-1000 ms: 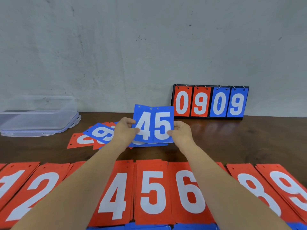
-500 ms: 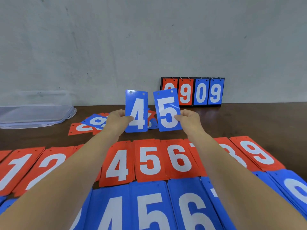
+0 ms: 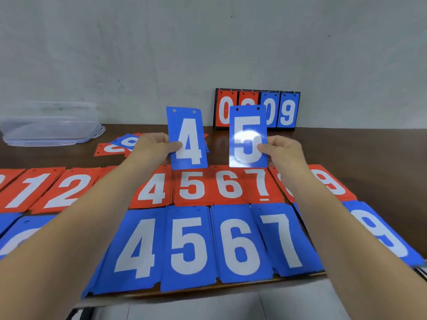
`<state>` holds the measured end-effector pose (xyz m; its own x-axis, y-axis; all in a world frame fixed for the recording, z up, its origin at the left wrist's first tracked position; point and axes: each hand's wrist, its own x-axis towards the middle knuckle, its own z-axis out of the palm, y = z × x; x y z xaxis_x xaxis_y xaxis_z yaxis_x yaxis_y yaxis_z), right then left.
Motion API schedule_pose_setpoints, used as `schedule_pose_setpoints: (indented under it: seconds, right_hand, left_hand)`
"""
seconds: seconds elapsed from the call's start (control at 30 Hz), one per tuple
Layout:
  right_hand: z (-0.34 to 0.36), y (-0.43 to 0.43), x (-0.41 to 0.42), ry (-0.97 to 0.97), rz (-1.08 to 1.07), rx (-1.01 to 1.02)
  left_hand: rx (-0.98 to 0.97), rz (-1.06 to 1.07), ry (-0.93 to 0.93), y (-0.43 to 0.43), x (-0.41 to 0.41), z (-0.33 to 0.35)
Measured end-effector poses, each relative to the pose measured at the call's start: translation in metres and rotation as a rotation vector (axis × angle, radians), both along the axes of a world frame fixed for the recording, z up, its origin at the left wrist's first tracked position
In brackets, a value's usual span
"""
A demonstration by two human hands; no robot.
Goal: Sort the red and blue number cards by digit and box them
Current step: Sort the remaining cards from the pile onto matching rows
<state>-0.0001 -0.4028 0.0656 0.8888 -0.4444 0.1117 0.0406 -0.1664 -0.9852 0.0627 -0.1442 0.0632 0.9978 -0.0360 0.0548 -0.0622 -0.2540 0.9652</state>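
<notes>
Left hand pinching blue 4 card, right hand pinching blue 5 card

Not much to go on here, it's just arms and hands. The left hand and right hand are both bare, and so are the left forearm and right forearm, skin all the way to the bottom edge of the shot. The forearms look smooth and fairly slim, and the wide lens fattens them up near the camera. The thumbnails are too small and soft to make out.
</notes>
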Motion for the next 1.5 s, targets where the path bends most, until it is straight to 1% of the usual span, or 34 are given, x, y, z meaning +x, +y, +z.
schedule_pose_setpoints:
  seconds: [0.1,0.2,0.37,0.57,0.67,0.77,0.87,0.97,1.03,1.1,1.2,1.27,1.37,1.43,1.5]
  right_hand:
    - [-0.004,-0.007,-0.024,0.015,0.028,0.039]
    - [-0.010,-0.007,-0.045,0.040,0.080,0.069]
    - [-0.027,0.010,-0.071,0.042,0.151,0.014]
    - [-0.048,0.046,-0.096,0.057,0.185,0.006]
    - [-0.056,0.070,-0.106,0.100,0.169,-0.037]
    - [-0.058,0.089,-0.111,0.138,0.168,-0.069]
    - [-0.059,0.101,-0.117,0.174,0.165,-0.052]
    - [-0.061,0.110,-0.120,0.210,0.161,-0.058]
    - [-0.062,0.116,-0.121,0.230,0.152,-0.116]
    - [-0.065,0.122,-0.123,0.242,0.134,-0.207]
    - [-0.068,0.129,-0.126,0.272,0.051,-0.451]
    - [-0.068,0.134,-0.129,0.291,0.006,-0.621]
    - [-0.072,0.139,-0.135,0.272,-0.037,-0.825]
    - [-0.075,0.140,-0.138,0.238,-0.054,-0.890]
    - [-0.077,0.141,-0.140,0.200,-0.049,-0.895]
  left_hand:
    - [0.052,0.015,0.004,0.000,-0.026,0.003]
    - [0.045,0.051,0.044,0.005,-0.054,0.005]
    - [0.025,0.112,0.111,0.028,-0.102,-0.006]
    - [0.031,0.229,0.135,0.062,-0.152,-0.021]
    - [0.067,0.263,0.136,0.074,-0.167,-0.025]
    - [0.135,0.251,0.157,0.083,-0.174,-0.028]
    - [0.158,0.216,0.176,0.089,-0.177,-0.031]
    - [0.195,0.215,0.152,0.091,-0.178,-0.035]
    - [0.238,0.218,0.120,0.091,-0.178,-0.040]
    - [0.339,0.212,0.073,0.093,-0.177,-0.048]
    - [0.561,0.229,-0.026,0.094,-0.179,-0.056]
    - [0.686,0.225,-0.058,0.093,-0.181,-0.061]
    - [0.772,0.237,-0.073,0.094,-0.182,-0.067]
    - [0.817,0.244,-0.111,0.094,-0.182,-0.071]
    - [0.853,0.250,-0.157,0.094,-0.181,-0.074]
